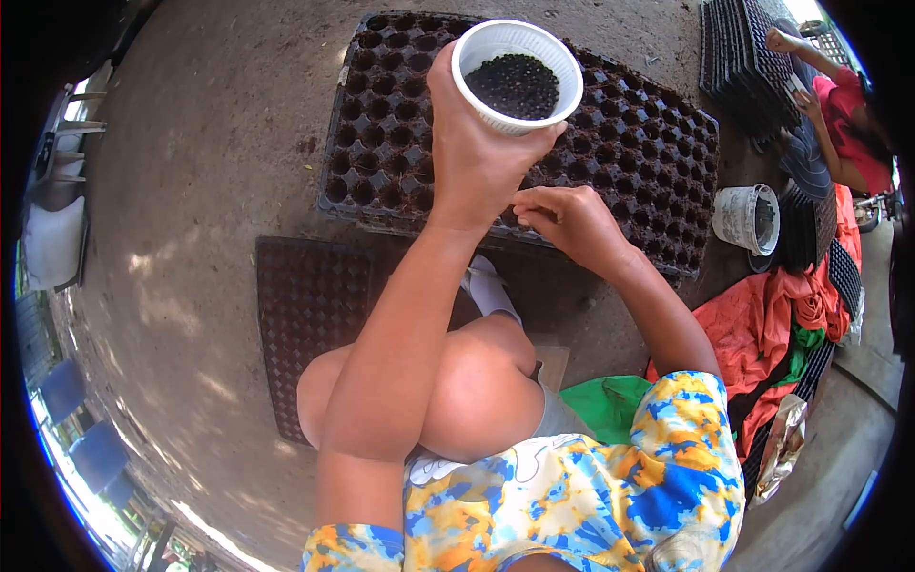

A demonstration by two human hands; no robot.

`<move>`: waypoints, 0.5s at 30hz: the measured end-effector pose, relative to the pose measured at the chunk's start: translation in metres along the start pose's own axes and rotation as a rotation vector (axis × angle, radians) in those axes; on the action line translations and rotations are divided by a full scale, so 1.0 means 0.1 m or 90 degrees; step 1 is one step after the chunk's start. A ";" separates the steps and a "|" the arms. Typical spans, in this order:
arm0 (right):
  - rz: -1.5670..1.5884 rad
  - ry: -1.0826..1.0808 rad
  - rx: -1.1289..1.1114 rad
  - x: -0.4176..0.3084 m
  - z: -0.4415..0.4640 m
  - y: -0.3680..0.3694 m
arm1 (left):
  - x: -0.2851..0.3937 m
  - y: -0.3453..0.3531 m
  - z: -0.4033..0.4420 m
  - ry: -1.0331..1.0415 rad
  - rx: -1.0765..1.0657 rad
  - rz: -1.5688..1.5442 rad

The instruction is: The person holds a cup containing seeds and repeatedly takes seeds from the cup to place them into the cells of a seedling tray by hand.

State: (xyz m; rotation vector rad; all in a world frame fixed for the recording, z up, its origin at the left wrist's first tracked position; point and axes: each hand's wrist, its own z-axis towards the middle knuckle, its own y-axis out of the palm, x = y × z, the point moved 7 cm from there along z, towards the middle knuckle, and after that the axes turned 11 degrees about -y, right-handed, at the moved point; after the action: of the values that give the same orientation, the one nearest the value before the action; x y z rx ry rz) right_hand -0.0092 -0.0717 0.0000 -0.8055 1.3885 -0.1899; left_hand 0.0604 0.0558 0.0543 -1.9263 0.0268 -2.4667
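Note:
My left hand [481, 167] is wrapped round a white plastic cup [465, 84], tilted so that its mouth faces me. Small round black seeds [515, 86] cover its bottom. Under the cup lies a black seedling tray [629, 143], its many cells lined with dark soil, each with a hollow. Over the tray's near edge, just right of my left wrist, my right hand [572, 219] has its thumb and fingertips pinched together. Whatever may be between those fingertips is too small to make out.
Another seedling tray [310, 305] lies on the ground by my knee. To the right stand a white bucket [739, 214] and a stack of black trays [743, 67]. A person in a red shirt [843, 133] works beside it. Orange sheeting [743, 315] lies at lower right.

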 end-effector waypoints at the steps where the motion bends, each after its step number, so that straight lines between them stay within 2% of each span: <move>1: 0.010 0.008 0.001 0.01 0.00 0.00 | 0.00 0.00 0.00 0.000 0.000 0.000; 4: -0.003 0.019 0.004 0.02 0.02 -0.01 | -0.05 0.00 0.01 -0.042 0.003 -0.066; 13: -0.064 0.017 0.086 0.04 0.16 -0.33 | -0.11 -0.01 0.01 -0.069 0.013 -0.074; 15: -0.111 -0.087 0.225 -0.12 0.23 -0.77 | -0.09 -0.02 0.01 -0.056 0.016 -0.054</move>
State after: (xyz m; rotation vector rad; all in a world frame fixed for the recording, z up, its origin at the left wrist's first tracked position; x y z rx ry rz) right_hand 0.0351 -0.1121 0.0556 -0.6294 1.1144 -0.4924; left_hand 0.0634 0.0579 0.0455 -2.0660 -0.0882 -2.4175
